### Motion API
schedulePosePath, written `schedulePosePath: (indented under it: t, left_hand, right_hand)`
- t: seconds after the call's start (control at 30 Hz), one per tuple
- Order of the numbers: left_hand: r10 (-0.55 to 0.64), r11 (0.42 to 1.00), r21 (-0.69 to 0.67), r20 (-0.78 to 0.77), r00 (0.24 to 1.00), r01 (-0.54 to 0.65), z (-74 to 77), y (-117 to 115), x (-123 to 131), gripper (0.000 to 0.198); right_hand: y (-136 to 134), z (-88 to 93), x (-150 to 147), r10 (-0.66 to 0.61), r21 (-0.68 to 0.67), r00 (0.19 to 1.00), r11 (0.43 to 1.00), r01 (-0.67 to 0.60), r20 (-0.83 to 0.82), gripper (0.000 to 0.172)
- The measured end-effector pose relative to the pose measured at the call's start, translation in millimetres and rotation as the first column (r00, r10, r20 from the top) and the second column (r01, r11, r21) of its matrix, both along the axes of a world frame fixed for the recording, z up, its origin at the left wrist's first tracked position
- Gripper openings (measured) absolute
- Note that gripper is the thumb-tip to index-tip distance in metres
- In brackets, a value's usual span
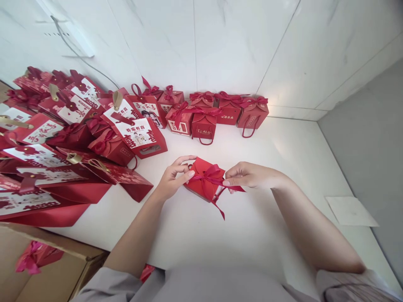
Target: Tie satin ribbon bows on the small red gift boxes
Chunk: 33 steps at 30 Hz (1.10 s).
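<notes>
A small red gift box [201, 182] with a magenta ribbon bow [211, 173] on top rests on the white table in front of me. My left hand [176, 176] holds the box's left side, thumb on its top edge and fingers curled behind. At the right side, my right hand [244, 175] pinches the ribbon near the bow, with thumb and forefinger together. One ribbon tail hangs down toward me and another points right below my right hand. A cord handle partly shows at the box's lower right.
Several ribboned red boxes [204, 126] stand along the wall. Many red bags with white labels [138, 136] crowd the left. A cardboard box [53, 243] holding a ribboned box is at the lower left. A white sheet [351, 210] lies at the right edge.
</notes>
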State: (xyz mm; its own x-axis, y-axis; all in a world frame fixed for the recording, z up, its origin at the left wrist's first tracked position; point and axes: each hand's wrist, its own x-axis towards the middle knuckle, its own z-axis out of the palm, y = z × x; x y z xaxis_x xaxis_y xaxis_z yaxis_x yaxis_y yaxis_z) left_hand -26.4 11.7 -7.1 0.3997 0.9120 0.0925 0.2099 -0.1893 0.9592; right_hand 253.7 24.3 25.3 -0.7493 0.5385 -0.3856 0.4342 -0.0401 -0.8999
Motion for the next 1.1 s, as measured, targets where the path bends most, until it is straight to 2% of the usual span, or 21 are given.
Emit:
schedulePosePath:
  t: [0.1,0.33,0.43,0.73,0.8,0.9,1.0,1.1]
  left_hand:
    - [0.082,0.995,0.058,0.007,0.997,-0.082,-3.8,-1,5,0.038]
    - [0.161,0.969,0.192,-0.004,0.987,-0.157,-10.9,-3,11,0.036]
    - [0.185,0.967,0.172,0.033,0.982,-0.188,-13.0,-3,13,0.038]
    - [0.15,0.986,0.056,0.096,0.984,-0.155,-15.7,1,12,0.043]
    - [0.151,0.987,0.037,0.112,0.982,-0.156,-15.7,0,13,0.044]
    - [0.155,0.986,0.037,0.123,0.98,-0.16,-15.9,-1,14,0.044]
    - [0.159,0.984,0.063,0.095,0.983,-0.165,-17.0,-1,13,0.042]
    - [0.163,0.983,0.071,0.074,0.984,-0.168,-18.9,-1,13,0.042]
  right_hand:
    - [0,1.4,2,0.0,0.051,1.0,0.999,0.0,0.0,0.042]
    - [0,3.9,5,0.031,0.123,0.999,0.992,-0.03,-0.006,0.039]
    - [1,1.8,7,0.027,0.123,1.0,0.992,-0.027,0.0,0.038]
    - [2,-3.7,-1,0.066,0.006,0.996,0.998,-0.065,-0.061,0.041]
    - [-2,-1.0,-4,0.045,0.053,0.998,0.998,-0.043,-0.035,0.04]
    - [-10,7.5,-6,0.0,0.215,0.999,0.977,-0.011,0.048,0.039]
    - [-17,17.1,-5,0.01,0.365,0.994,0.93,-0.05,0.111,0.036]
    - [-19,21.5,-3,0.033,0.428,0.988,0.899,-0.096,0.152,0.034]
